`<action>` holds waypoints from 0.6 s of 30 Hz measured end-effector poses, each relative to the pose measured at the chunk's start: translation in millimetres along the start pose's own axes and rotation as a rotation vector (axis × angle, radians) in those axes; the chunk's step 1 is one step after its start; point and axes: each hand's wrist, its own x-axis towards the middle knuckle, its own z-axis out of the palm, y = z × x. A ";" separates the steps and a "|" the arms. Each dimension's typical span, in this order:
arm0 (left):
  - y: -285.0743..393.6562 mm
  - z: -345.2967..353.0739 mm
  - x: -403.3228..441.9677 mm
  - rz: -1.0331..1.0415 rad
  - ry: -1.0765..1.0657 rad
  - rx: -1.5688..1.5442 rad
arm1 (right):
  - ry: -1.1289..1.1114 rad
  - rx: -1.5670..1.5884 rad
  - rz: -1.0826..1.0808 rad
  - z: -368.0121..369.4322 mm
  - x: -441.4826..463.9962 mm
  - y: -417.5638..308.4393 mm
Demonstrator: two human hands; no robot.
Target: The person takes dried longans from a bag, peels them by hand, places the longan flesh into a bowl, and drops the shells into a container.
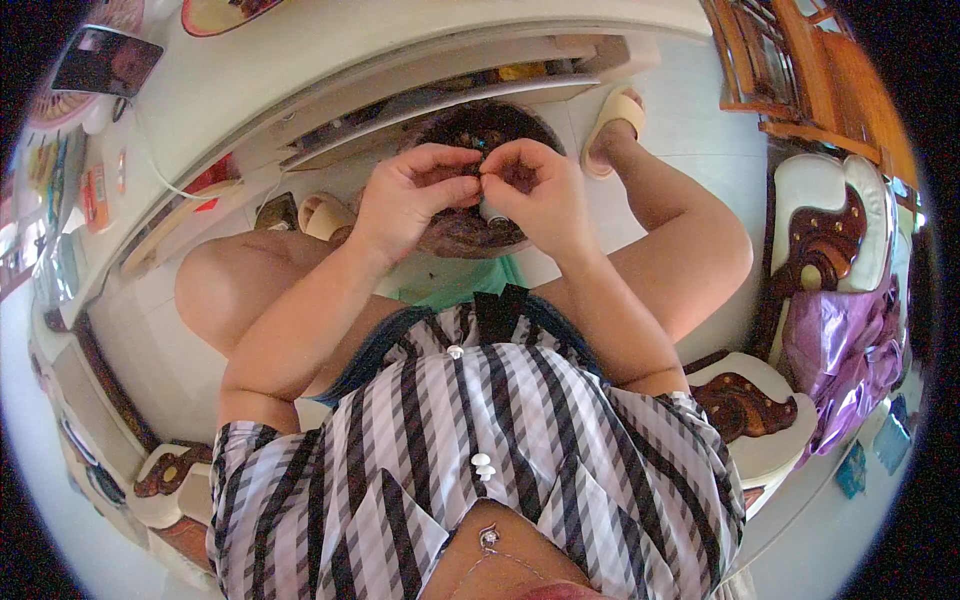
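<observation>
Dark single container [463, 243] beneath left hand [418, 195], right hand [540, 190], both grips pinched, holdings unclear.

dark round container [460, 243]: 1 | slippers [622, 106]: 2 | striped shirt [440, 430]: 1 | pendant [489, 537]: 1

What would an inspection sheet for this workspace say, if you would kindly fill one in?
Surface: white curved-edged table, open compartment beneath.
Job's things: round dark-brown container; whitish cylindrical object, in or above it, unclear.
Clutter: black glossy rectangular device and orange packet, left side.
Grip: bare left hand and bare right hand close together over the container, fingers curled; anything pinched is too small to tell.
Cables: thin white cable, left side.
Surroundings: cream-and-brown carved chair, shiny purple fabric on it.
</observation>
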 end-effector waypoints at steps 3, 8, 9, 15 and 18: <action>5.7 3.1 -4.8 0.153 0.066 0.355 | -0.011 -0.015 -0.053 -0.4 0.4 -0.1; 5.2 5.8 -8.2 0.409 0.125 0.560 | -0.007 -0.167 -0.155 -2.1 -0.7 -8.5; 5.6 4.6 -6.9 0.509 0.116 0.636 | 0.008 -0.178 -0.156 -1.5 -0.9 -7.1; 12.1 4.7 -7.3 0.758 0.074 0.848 | -0.048 -0.076 -0.116 -6.9 2.1 -2.3; 7.7 -3.7 -5.2 0.718 -0.038 0.791 | -0.138 -0.012 -0.009 -13.1 2.5 -3.4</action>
